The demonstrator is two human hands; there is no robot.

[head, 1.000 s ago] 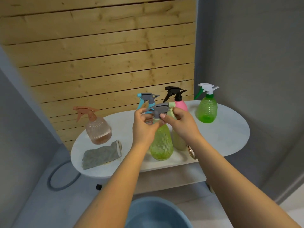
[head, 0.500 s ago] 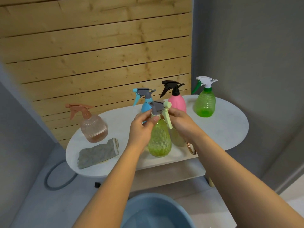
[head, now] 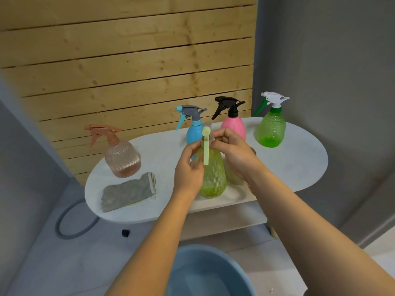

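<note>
Left hand (head: 189, 167) grips the yellow-green bottle (head: 213, 178), right hand (head: 233, 148) pinches its spray head (head: 206, 133); a slipping twist may tip it into the blue bottle (head: 193, 134) just behind.

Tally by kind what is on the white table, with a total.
Bottles: 6 (peach bottle, blue bottle, pink bottle, ribbed green bottle, yellow-green bottle, pale bottle half hidden)
Cloth: 1
Total: 7
</note>
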